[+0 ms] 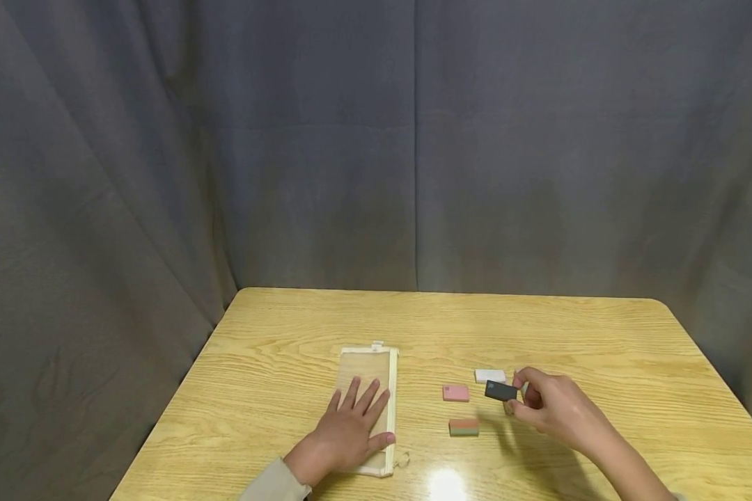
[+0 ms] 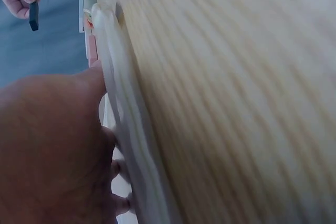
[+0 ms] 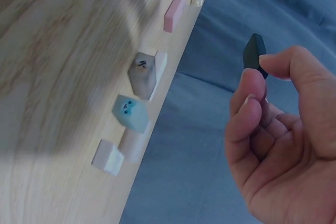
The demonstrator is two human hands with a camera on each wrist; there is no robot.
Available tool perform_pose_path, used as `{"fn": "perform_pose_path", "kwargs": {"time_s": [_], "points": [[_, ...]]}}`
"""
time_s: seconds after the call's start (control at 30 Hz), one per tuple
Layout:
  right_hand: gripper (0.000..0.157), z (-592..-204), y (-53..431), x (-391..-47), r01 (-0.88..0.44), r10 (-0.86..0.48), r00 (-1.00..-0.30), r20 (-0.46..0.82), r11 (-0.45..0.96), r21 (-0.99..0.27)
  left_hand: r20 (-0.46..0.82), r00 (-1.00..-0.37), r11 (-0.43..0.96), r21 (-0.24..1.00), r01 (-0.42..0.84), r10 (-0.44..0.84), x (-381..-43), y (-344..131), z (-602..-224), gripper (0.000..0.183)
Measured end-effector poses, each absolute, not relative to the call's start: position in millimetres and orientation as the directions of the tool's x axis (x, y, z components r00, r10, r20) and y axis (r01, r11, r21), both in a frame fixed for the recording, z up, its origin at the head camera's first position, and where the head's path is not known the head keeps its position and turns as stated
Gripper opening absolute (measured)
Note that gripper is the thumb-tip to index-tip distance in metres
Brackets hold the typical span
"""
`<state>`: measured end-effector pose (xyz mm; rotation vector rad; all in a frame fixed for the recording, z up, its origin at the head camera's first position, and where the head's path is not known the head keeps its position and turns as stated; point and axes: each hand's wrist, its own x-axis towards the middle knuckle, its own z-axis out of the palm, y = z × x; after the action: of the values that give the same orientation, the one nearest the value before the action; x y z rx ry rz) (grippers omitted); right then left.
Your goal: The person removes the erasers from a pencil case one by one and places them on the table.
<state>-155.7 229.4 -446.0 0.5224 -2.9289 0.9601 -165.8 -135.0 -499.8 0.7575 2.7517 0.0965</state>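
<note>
My left hand [image 1: 349, 430] lies flat with its fingers spread on a see-through mesh zip pouch [image 1: 363, 363] with white edging. My right hand [image 1: 560, 407] pinches a small black eraser [image 1: 500, 391] between thumb and fingers, held above the table. Under and left of that hand lie a pink eraser [image 1: 455, 393], a white eraser [image 1: 490, 376] and an orange-and-green eraser [image 1: 464, 427]. The right wrist view also shows a grey animal-face eraser [image 3: 143, 77], a light-blue one [image 3: 131, 114] and a whitish block [image 3: 107, 157], mostly hidden by my hand in the head view.
The wooden table [image 1: 276, 390] has rounded far corners. Dark grey curtains [image 1: 326, 153] hang behind it and along both sides. A small ring pull [image 1: 404, 459] sticks out from the pouch's near right corner.
</note>
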Motion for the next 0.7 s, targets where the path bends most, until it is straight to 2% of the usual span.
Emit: {"fn": "perform_pose_path", "kwargs": {"time_s": [0.23,0.7], "points": [[0.02,-453,239,-155,-0.333,-0.302,-0.941,0.149,0.762,-0.556,-0.271,-0.823,0.867,0.138,0.479,0.499,-169,-134,-497,0.079],[0.018,-461,251,-151,-0.344,-0.343,-0.932,0.12,0.722,-0.601,-0.282,-0.829,0.875,0.115,0.471,0.483,-167,-132,-495,0.079]]}}
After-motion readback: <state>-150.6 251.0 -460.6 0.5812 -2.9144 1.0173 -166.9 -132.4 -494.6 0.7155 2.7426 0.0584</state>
